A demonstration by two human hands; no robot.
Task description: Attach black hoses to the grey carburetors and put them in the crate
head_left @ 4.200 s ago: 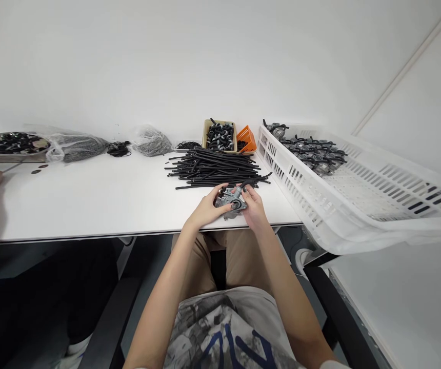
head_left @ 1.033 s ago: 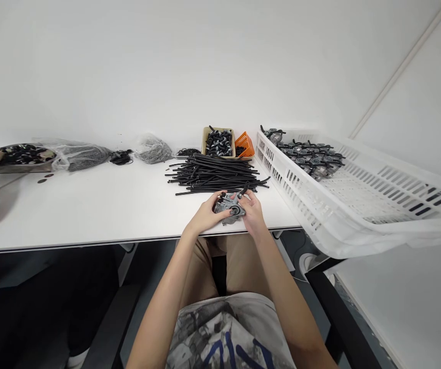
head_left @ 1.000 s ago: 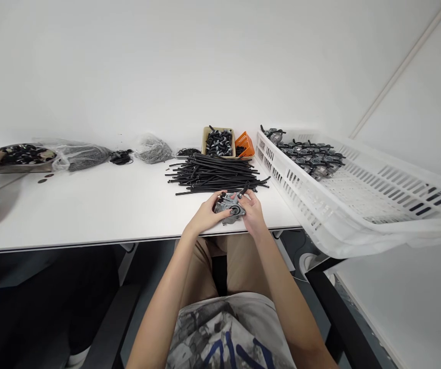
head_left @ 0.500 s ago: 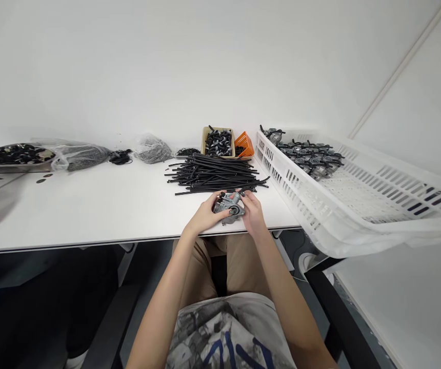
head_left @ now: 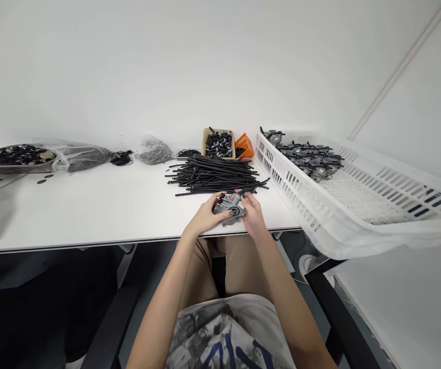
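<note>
- The left hand (head_left: 205,212) wraps around the near side of a grey metal carburetor (head_left: 228,207), its fingers curling over the top.
- The right hand (head_left: 252,214) grips the far side of the same carburetor, so both hands are clamped on it and close together, with their fingertips nearly meeting.
- The carburetor sits between the hands, just above the front edge of the white table (head_left: 89,215). Its round port faces up toward the camera. Whether it touches the table top is hidden.
- A heap of black rubber hoses (head_left: 216,175) lies on the table just beyond the hands, its nearest pieces almost touching the right hand's fingers.
- Behind the heap stand a tan box (head_left: 207,144) of black-and-silver rings and an orange basket (head_left: 244,147), side by side.
- To the right, a white plastic crate (head_left: 293,197) holds a cluster of carburetors (head_left: 308,162) at its far end.
- Farther left along the table's back lie two clear bags of small grey parts (head_left: 78,159), a small black coil (head_left: 121,158), and a metal tray (head_left: 13,156) of black parts.
</note>
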